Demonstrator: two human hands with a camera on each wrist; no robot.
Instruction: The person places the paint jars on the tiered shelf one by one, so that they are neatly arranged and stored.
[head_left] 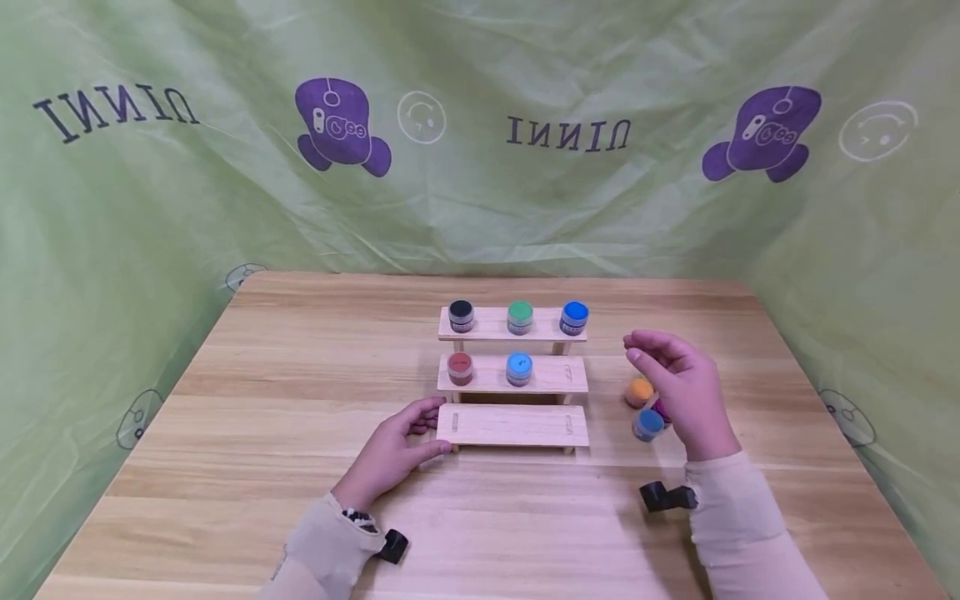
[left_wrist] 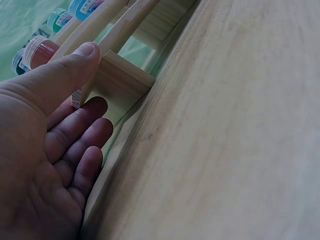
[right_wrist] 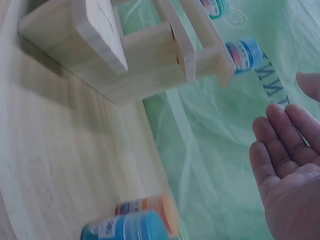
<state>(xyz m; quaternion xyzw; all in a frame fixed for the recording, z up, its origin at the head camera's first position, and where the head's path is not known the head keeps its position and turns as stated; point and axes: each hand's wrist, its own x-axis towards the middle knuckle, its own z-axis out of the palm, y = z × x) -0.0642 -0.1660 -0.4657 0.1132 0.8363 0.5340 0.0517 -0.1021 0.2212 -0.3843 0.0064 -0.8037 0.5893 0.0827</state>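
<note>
A three-step wooden display rack (head_left: 512, 426) stands mid-table. On its top step are jars with black (head_left: 461, 316), green (head_left: 520, 317) and dark blue (head_left: 574, 317) lids. The middle step bears a reddish-brown jar (head_left: 461, 368) and a light blue jar (head_left: 519, 368); the bottom step is bare. My left hand (head_left: 393, 450) holds the left end of the bottom step, thumb at its front corner. To the right of the rack, my right hand (head_left: 686, 392) hovers with nothing in it, fingers loosely bent. Beneath it are orange (head_left: 639, 392), blue (head_left: 648, 425) and partly hidden magenta (head_left: 661, 410) jars.
The wooden table (head_left: 300, 358) carries the rack and the jars. Green printed fabric (head_left: 480, 208) hangs behind the table and along both sides.
</note>
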